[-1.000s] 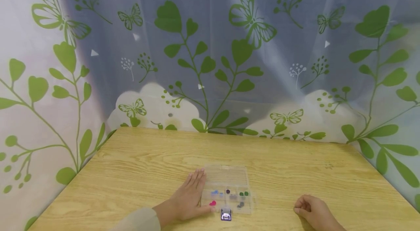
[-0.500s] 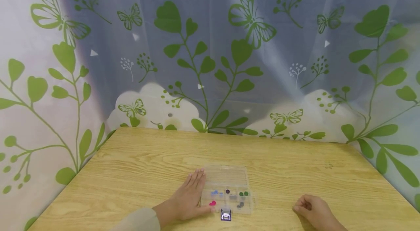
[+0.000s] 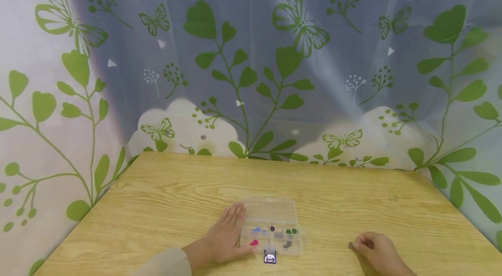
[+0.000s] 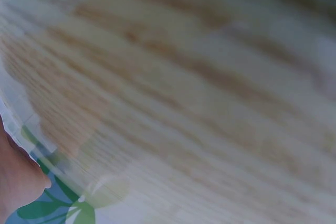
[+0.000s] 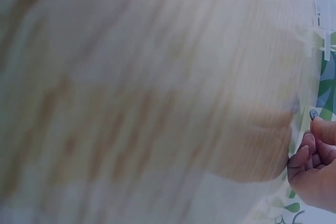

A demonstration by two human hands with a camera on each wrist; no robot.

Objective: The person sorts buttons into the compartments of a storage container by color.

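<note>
A see-through plastic compartment box (image 3: 270, 210) lies on the table with its lid folded back. Flat beside its left edge rests my left hand (image 3: 225, 239), fingers straight and thumb against the near left corner. Small blue (image 3: 256, 230), pink (image 3: 254, 243), dark, green (image 3: 291, 231) and grey pieces sit in separate compartments. To the right of the box, my right hand (image 3: 374, 250) pinches a small dark grey button (image 5: 313, 114) between thumb and forefinger. The same button (image 3: 351, 245) shows at the fingertips in the head view.
A small purple-and-white square piece (image 3: 269, 256) is at the box's front edge. The wood-grain table (image 3: 176, 189) reaches back to a curtain (image 3: 251, 71) printed with leaves and butterflies.
A dark grey button has come into sight at the right hand's fingertips, which have shifted slightly. My left hand and the box stay where they were.
</note>
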